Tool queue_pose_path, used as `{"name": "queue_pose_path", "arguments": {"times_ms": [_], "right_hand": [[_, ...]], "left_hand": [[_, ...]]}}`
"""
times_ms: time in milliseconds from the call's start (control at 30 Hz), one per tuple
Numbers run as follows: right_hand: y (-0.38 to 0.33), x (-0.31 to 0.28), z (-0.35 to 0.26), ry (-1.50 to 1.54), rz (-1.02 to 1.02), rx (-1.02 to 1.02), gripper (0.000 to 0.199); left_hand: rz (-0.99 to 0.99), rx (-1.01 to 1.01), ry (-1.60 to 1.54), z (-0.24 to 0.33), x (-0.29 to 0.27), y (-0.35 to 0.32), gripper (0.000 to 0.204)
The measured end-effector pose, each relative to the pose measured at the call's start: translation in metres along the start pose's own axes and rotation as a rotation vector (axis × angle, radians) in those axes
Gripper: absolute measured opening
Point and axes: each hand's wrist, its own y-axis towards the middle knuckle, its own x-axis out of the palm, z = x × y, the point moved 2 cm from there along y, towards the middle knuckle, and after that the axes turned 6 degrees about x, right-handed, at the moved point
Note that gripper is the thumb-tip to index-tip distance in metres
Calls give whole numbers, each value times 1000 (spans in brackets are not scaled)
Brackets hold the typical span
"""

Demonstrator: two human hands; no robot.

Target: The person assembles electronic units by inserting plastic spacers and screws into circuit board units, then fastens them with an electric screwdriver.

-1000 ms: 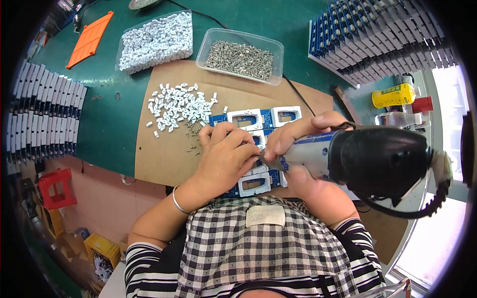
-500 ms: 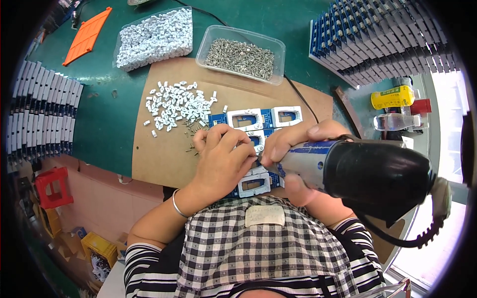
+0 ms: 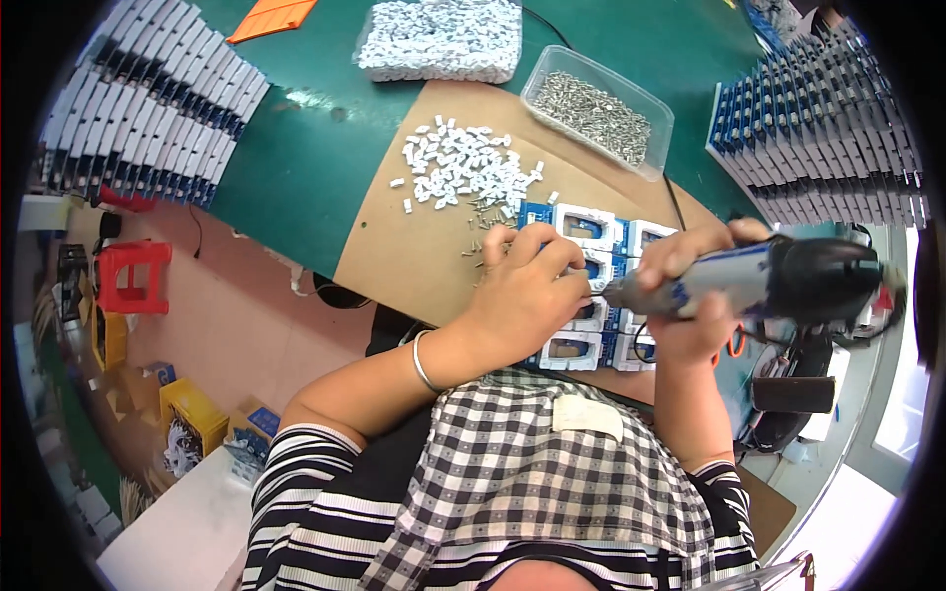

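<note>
In my right hand (image 3: 690, 286) is an electric screwdriver (image 3: 818, 281), black at the back and silver toward the front, tilted almost level with its tip pointing left. The tip meets the fingertips of my left hand (image 3: 527, 300), whose thumb and forefinger pinch together over the work; what they hold is too small to make out. Beneath both hands lie blue circuit boards (image 3: 619, 236) with white plastic frames (image 3: 584, 225) in rows, partly covered by my fingers. Just beyond my left hand are loose screws (image 3: 475, 236) and a pile of small white plastic pieces (image 3: 463, 167).
A brown board (image 3: 394, 246) covers part of the green table (image 3: 296, 187). Farther back stand a clear tub of screws (image 3: 666, 133) and a tub of white pieces (image 3: 443, 74). Stacked boards rise at left (image 3: 148, 108) and right (image 3: 818, 128). A red stool (image 3: 133, 286) is on the floor.
My view has turned, so the table and its contents appear farther right. The screwdriver lies more level. Both hands stay together over the framed boards.
</note>
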Motion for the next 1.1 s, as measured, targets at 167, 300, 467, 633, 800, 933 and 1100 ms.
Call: {"name": "queue_pose_path", "arguments": {"times_ms": [167,300,467,633,800,933,1100], "right_hand": [[-15,-40,-9,169,118,-110,61],[-24,-47,-22,82,174,-232,60],[-31,-41,-14,63,253,-141,61],[-39,-38,-13,19,315,-102,63],[-38,-36,-18,13,332,-91,66],[-38,-33,-18,4,347,-45,70],[-40,-31,-20,-50,347,-47,71]], "left_hand": [[87,-47,62,-31,-49,-22,17],[221,-364,186,-81,-87,-53,11],[184,-476,151,-102,-81,-49,13],[91,-378,233,-99,-78,-40,14],[-7,-115,337,-55,-76,-49,12],[-26,-43,317,-42,-62,-55,10],[-44,-22,291,-35,-57,-65,15]]}}
